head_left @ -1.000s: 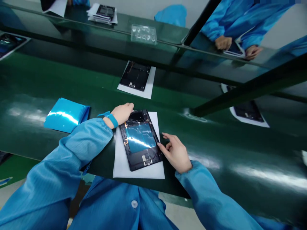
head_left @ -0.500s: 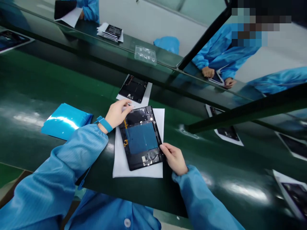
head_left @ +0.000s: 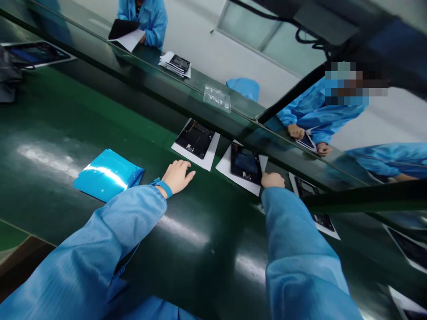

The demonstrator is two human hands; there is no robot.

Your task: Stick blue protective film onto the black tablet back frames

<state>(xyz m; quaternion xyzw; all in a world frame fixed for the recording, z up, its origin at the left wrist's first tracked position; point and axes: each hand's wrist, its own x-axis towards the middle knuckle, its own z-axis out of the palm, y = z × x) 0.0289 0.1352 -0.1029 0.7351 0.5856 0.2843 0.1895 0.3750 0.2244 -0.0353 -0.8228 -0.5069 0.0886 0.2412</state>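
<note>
Moved away from the near edge, the opened tablet (head_left: 246, 162) is lying on white paper (head_left: 224, 166) farther up the green bench (head_left: 200, 222). The right hand (head_left: 273, 180) is curling at its edge, any pinch unclear; the left hand (head_left: 178, 176) is spreading its fingers.

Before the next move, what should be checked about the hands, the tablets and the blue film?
1. Left hand holds nothing: ok.
2. Wrist strap on the left wrist: ok.
3. Near tablet, by the right hand, lies on its white sheet: ok.
4. Right fingers' grip on that tablet: cannot tell, fingertips hidden.
5. Near tablet apart from the one to its left: ok.
6. Blue film stack squared up: not ok, edges uneven.
</note>
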